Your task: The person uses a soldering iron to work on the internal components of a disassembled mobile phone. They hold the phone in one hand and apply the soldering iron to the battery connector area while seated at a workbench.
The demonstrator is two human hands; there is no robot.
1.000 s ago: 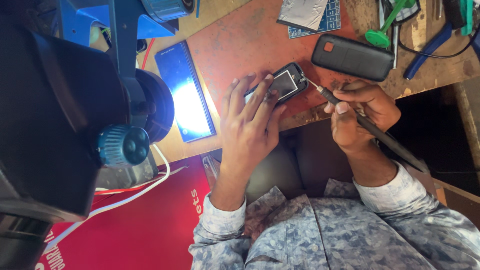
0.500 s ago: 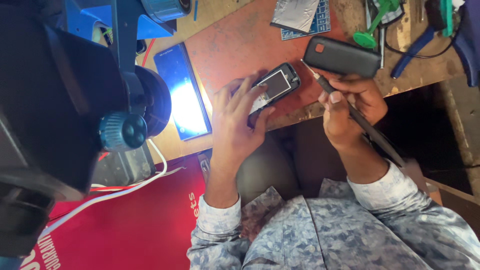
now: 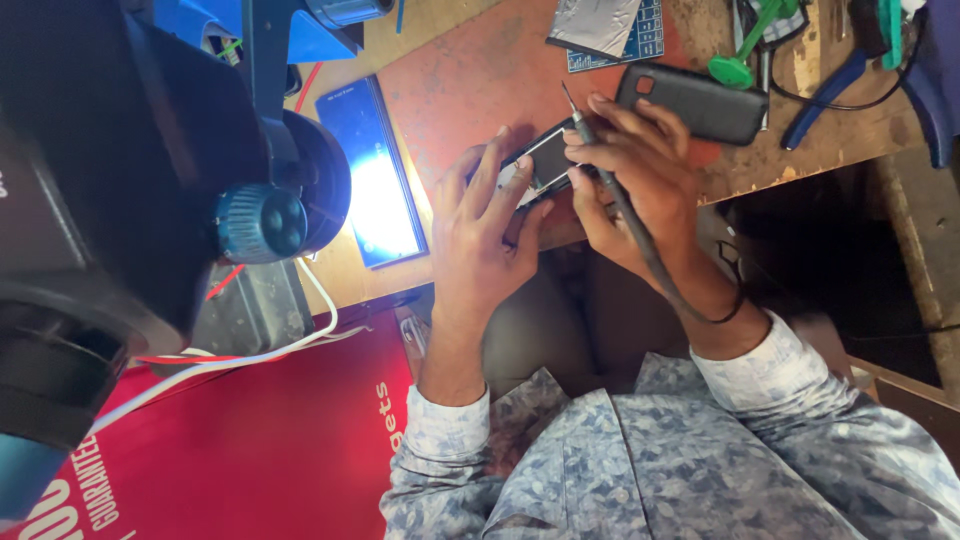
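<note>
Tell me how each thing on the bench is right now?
Small phone: held at the bench edge by both hands.
Left hand: gripping the small phone.
Right hand: holding a thin tool, tip up.
Flat phone: lying flat, screen glaring.
Black case: lying flat.

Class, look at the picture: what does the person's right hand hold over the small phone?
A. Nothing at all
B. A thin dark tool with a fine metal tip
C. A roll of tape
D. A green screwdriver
B. The right hand grips a thin dark tool whose fine tip points at the small phone, which the left hand steadies at the bench edge.
</note>
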